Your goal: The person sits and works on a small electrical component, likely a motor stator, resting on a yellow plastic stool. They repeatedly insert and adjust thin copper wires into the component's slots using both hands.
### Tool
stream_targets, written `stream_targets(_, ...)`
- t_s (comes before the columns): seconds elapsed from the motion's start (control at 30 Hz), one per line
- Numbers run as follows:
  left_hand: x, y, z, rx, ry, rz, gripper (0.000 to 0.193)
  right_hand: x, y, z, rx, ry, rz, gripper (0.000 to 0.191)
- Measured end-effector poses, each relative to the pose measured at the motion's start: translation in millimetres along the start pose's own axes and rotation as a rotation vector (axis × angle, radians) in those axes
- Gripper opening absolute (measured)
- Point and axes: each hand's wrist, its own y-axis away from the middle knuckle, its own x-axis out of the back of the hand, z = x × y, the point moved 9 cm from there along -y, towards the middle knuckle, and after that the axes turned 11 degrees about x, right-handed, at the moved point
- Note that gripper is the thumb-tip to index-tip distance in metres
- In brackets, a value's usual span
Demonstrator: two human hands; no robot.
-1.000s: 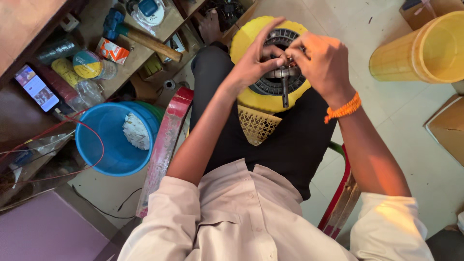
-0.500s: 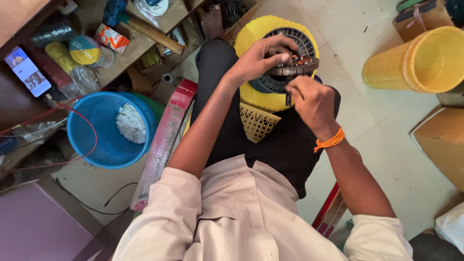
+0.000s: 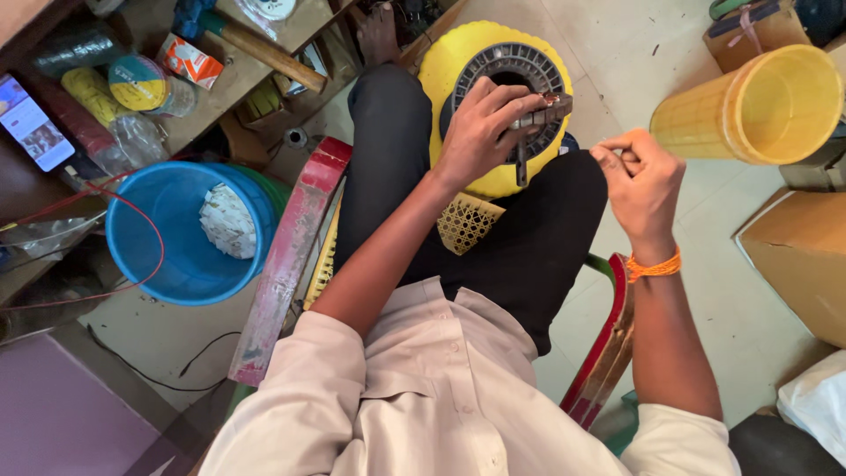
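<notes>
Yellow bucket (image 3: 749, 106) beside right hand (image 3: 643, 181)

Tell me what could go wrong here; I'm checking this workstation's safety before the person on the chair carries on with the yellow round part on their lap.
1. The yellow round part rests on the lap, steadied only by the left hand; it could slide off.
2. The right hand is pulled away, pinched shut; whether it holds a wire cannot be told, but a taut strand might snap or cut.
3. The red wire loops past the blue bucket and could snag.
</notes>
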Motion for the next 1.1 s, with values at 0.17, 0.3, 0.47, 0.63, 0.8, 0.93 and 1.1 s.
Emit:
stream_targets(0.17, -4.2, -6.1, -10.9, 0.008, 0.094, -0.085, 0.045, -5.4, -16.8, -8.9, -0.110, -0.300, -0.136, 0.011)
stream_targets(0.3, -3.2, -7.7, -11.3, 0.015, 0.119, -0.108, 0.045, -4.6, -33.8, -23.3, -0.082, -0.339, -0.138, 0.010)
stream_targets(0.47, -1.9, -5.3, -7.5, 0.025, 0.120, -0.069, 0.042, -13.1, -54.5, -36.2, 0.007, -0.277, -0.105, 0.014)
stream_targets(0.63, 2.8, -4.6, -4.6, 0.027, 0.135, -0.003, 0.038, -27.9, -76.3, -52.6, 0.116, -0.265, -0.138, 0.012)
stream_targets(0.8, 5.3, -4.0, -5.5, 0.064, 0.132, 0.040, 0.037, -34.4, -83.6, -57.4, 0.062, -0.231, -0.174, 0.010)
stream_targets(0.93, 4.5, -3.8, -0.8, 0.070, 0.097, 0.056, 0.038, -28.6, -81.0, -54.5, 0.016, -0.240, -0.176, 0.009)
stream_targets(1.1, 6.2, -9.2, -0.4, 0.093, 0.082, -0.011, 0.035, -17.3, -92.7, -41.7, 0.097, -0.076, -0.139, 0.012)
